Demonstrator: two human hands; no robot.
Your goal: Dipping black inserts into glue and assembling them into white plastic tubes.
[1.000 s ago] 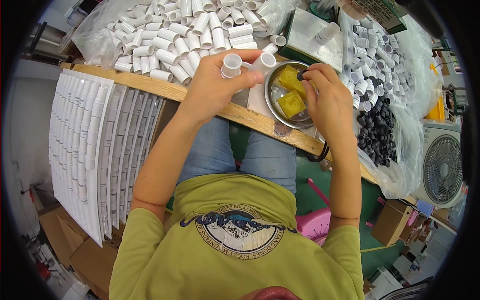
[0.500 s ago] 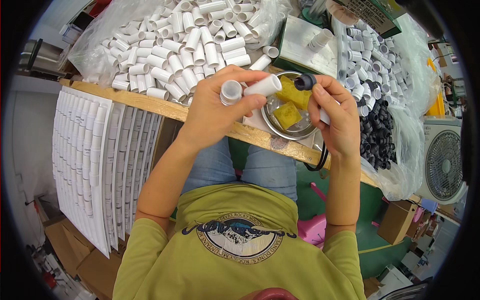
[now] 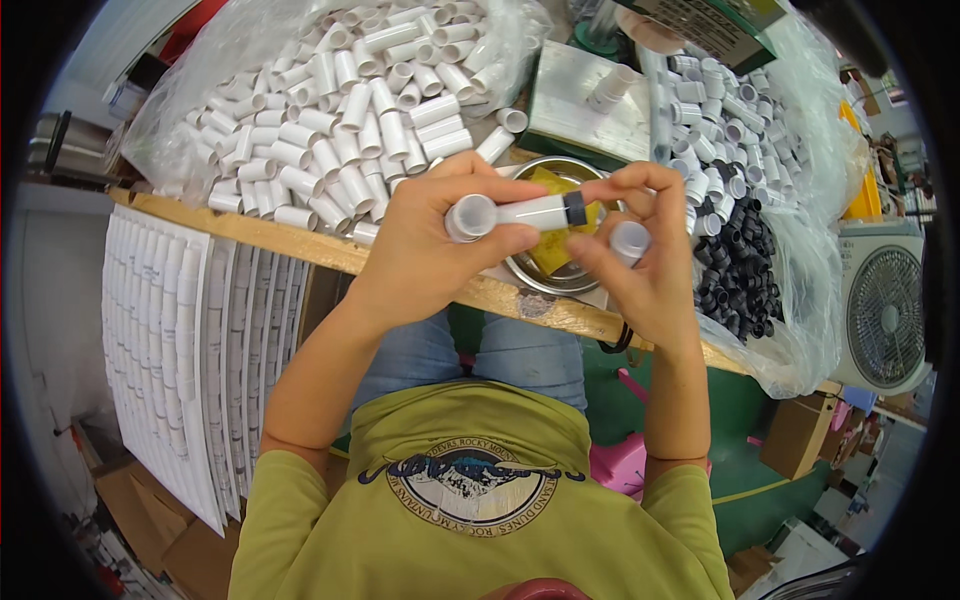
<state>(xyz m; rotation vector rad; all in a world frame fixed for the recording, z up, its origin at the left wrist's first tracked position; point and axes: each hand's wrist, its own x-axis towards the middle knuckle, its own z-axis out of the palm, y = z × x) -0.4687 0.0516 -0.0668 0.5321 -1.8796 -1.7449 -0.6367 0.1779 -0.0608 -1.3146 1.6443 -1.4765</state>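
My left hand (image 3: pixel 425 240) is closed round a short white plastic tube (image 3: pixel 530 213), held nearly level. Another white fitting with a pale, translucent round end (image 3: pixel 470 217) is tucked in the same hand. A black ring-like cap (image 3: pixel 575 208) sits at the tube's right end. My right hand (image 3: pixel 650 280) has its index fingertip by that cap, with the thumb lower and apart from it. Between the right hand's fingers and palm rests a second white fitting with a translucent end (image 3: pixel 630 240). Below the hands is a round metal bowl (image 3: pixel 548 289) with yellow sponge pieces (image 3: pixel 550 252).
White tubes (image 3: pixel 350 110) lie heaped on plastic at the left. White fittings (image 3: pixel 735 120) and black caps (image 3: pixel 738 265) pile up at the right. A green-and-white box (image 3: pixel 585 105) bears an upright fitting. The table's wooden edge (image 3: pixel 270 230) runs in front; a fan (image 3: pixel 885 310) stands right.
The black cap, pinched by my right fingers before, is now at the tube's end. My right hand has moved left and its thumb has come away. The view has shifted slightly.
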